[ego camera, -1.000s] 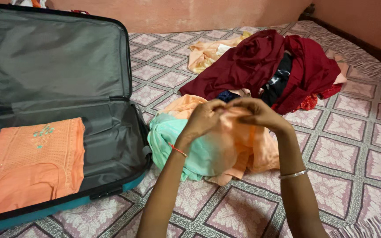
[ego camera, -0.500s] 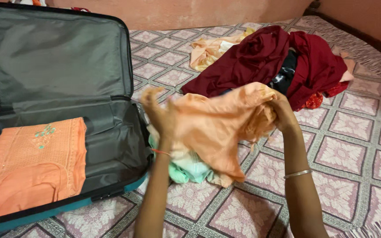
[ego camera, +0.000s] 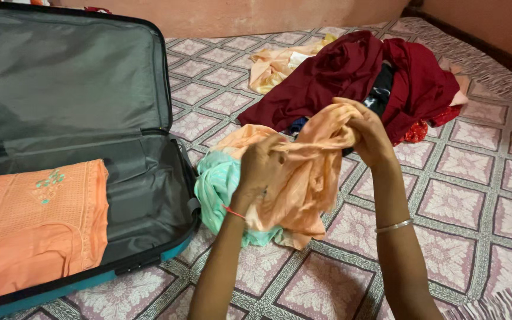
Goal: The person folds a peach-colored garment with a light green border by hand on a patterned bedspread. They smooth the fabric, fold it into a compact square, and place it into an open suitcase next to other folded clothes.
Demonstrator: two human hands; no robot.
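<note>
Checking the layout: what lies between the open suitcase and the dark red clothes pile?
In the head view, a mint-green garment and the peach cloth held in both hands.

Both bare forearms are rising from the bottom edge of the view, angling up and slightly inward. The left hand (ego camera: 260, 168) is sitting lower, back of the hand facing the camera, fingers curling shut in a pinch grip, wrist bending a little forward. A thin red thread band is circling the left wrist. The right hand (ego camera: 367, 131) is sitting higher and further out, fingers bunching closed near the top, knuckles pointing up and left. A slim silver metal bangle is resting partway down the right forearm. Hands are staying apart, not touching each other.
</note>
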